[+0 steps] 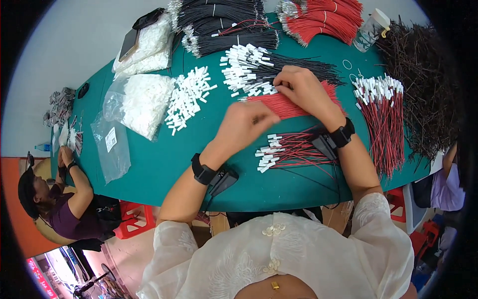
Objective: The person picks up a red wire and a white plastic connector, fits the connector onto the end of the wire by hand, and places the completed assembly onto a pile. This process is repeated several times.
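My right hand (304,90) reaches over a bundle of red wires (284,105). Its fingers are pinched at the edge of a pile of black wires with white connectors (249,70); whatever lies in the pinch is too small to make out. Just left of the red bundle, my left hand (245,125) hovers over the table with curled fingers, its fingertips smeared by motion. Closer to me lies a small group of red and black wires with white connectors (294,149), beneath my right wrist.
Loose white connectors (189,97) lie beside an open plastic bag of them (147,102). Black wire bundles (224,25) and red ones (323,22) sit at the back. To the right are finished-looking red wires (381,124) and a dark wire heap (423,84). A co-worker (64,204) sits left.
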{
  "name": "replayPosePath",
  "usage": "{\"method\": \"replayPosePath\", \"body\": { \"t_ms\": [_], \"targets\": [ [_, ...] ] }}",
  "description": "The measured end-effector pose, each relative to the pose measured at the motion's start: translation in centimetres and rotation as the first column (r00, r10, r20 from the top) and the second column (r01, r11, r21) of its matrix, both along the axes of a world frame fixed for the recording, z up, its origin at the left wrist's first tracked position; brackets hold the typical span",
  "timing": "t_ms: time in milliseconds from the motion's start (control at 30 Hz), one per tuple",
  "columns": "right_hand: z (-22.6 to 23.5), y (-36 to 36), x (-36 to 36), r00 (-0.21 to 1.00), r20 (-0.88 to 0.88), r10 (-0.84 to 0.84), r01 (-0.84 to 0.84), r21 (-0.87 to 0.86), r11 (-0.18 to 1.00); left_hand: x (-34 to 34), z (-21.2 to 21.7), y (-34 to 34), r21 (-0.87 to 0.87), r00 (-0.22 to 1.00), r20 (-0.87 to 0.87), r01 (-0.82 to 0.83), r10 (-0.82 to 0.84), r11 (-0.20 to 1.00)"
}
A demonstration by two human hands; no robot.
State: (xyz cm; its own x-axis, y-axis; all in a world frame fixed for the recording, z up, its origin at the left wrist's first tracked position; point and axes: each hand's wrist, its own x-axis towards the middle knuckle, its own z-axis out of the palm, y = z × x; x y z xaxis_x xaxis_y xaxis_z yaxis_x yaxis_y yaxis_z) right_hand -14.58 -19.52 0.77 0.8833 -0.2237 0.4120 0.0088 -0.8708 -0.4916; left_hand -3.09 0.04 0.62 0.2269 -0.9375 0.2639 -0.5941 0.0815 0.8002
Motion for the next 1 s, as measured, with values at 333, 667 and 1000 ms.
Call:
{"method": "replayPosePath", "body": {
  "t_ms": [333,667,1000],
  "targets": [
    [-0.1,1.2,0.4,0.985,-0.006,0.174,-0.174,0.063,0.983,4.3,-2.1,-1.4,-0.195,0.868,0.201,-0.418,0.454,0.887],
    [-0.9,2.0,0.7,0.974,-0.004,0.225,-0.220,0.177,0.959,4.5,-2.1,-1.1,-0.179,0.886,0.118,-0.425,0.448,0.887],
    [-0.9,2.3,0.6,0.972,0.083,0.221,-0.232,0.154,0.961,4.0,-2.4,-1.0,-0.013,0.717,-0.664,-0.297,0.214,0.955]
  ]
}}
